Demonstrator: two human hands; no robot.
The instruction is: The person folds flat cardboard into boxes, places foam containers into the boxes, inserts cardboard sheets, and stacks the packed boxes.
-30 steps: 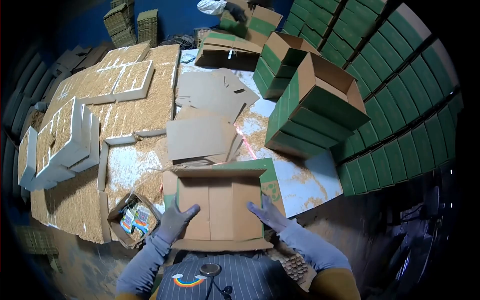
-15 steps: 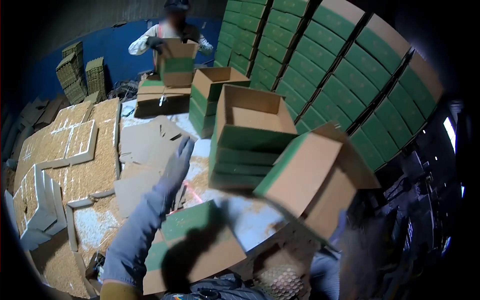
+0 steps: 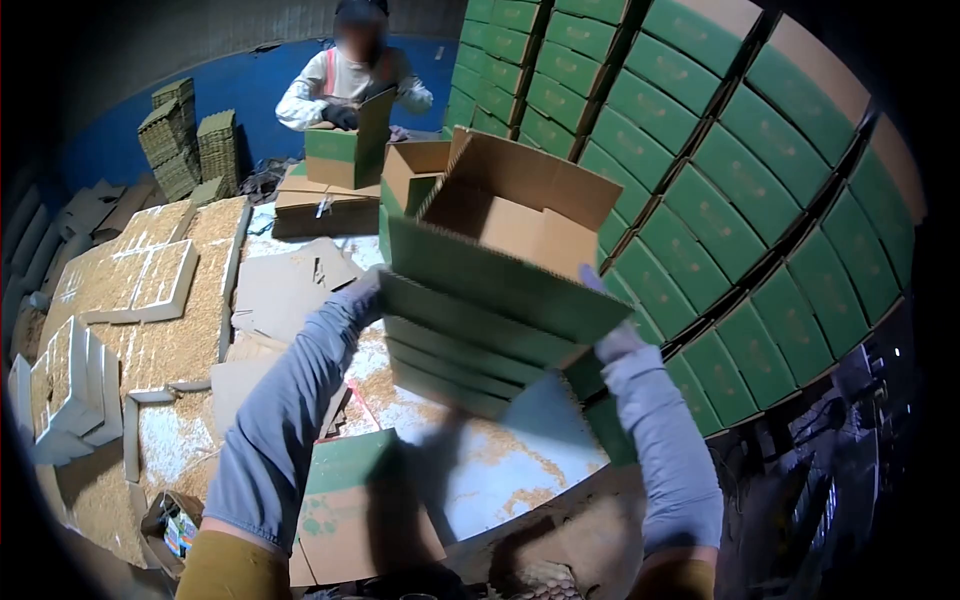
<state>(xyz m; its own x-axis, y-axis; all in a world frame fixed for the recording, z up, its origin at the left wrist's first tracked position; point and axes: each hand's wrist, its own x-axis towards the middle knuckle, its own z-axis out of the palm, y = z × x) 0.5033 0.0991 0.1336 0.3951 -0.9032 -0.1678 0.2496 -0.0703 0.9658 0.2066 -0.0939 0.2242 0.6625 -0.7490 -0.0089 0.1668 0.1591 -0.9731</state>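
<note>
A green and brown open-topped cardboard box [image 3: 505, 275] sits upright at the top of a stack of folded-in green boxes [image 3: 450, 350]. My left hand [image 3: 362, 293], gloved in grey, grips its left side near the lower corner. On its right side, my right hand [image 3: 615, 335] presses with the fingers along the wall. The inside of the box shows only brown cardboard. Below my arms, a flattened green and brown carton [image 3: 350, 510] lies on the near part of the table. Some of my fingers are hidden behind the box edges.
Across the table, a co-worker [image 3: 350, 85] handles another open box [image 3: 335, 155] on a bundle of flat cartons [image 3: 310, 210]. A tall wall of green boxes [image 3: 690, 200] rises at right. Straw-coloured trays [image 3: 170, 250] lie left; egg-tray stacks [image 3: 180, 140] stand behind.
The box, tilted at right before, is now upright on the stack between my hands. My left hand has come to its side. The co-worker's box has been lowered and turned.
</note>
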